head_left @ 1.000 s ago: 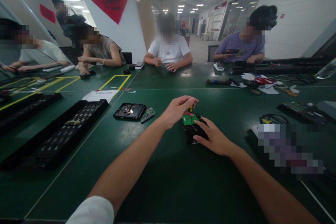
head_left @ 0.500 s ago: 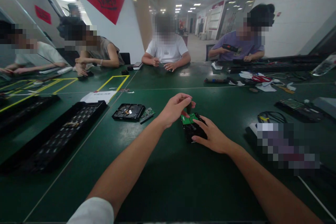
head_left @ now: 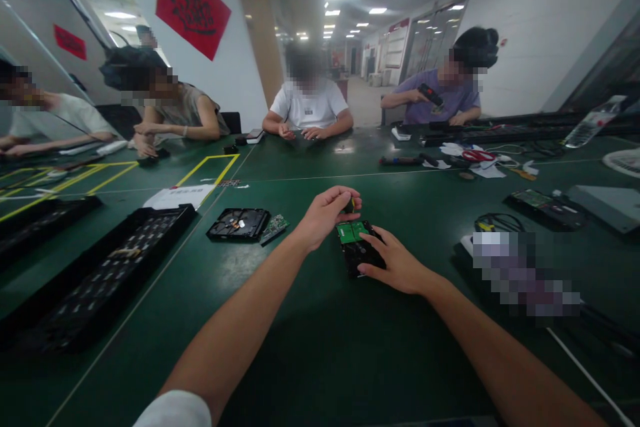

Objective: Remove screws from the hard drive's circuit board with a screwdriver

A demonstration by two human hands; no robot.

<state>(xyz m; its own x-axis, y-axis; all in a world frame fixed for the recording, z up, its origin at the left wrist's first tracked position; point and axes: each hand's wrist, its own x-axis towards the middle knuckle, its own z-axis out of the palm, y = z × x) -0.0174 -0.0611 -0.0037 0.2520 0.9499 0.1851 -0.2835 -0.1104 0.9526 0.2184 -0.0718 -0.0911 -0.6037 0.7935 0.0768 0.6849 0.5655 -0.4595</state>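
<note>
A black hard drive [head_left: 361,259] lies on the green table in front of me, with a green circuit board [head_left: 351,232] on its upper face. My right hand [head_left: 403,263] grips it from the right, thumb at the near edge and fingertips over the board. Above the drive's far end, my left hand [head_left: 326,213] is closed around a small black-and-yellow handle [head_left: 351,205], which looks like a screwdriver. My fingers hide most of it, and its tip cannot be made out. To the left lie another hard drive [head_left: 239,223] and a loose circuit board [head_left: 275,229].
Long black trays [head_left: 107,267] stand at the left beside a white paper sheet [head_left: 181,196]. Coiled cables [head_left: 497,223], a black device [head_left: 545,208] and a plastic bottle [head_left: 595,121] are at the right. Several people sit across the table, one holding a dark tool [head_left: 430,95].
The whole view has shifted slightly. My left fingers have turned around the handle, showing its yellow part. My right hand stays on the drive. The person at the right has tilted their tool.
</note>
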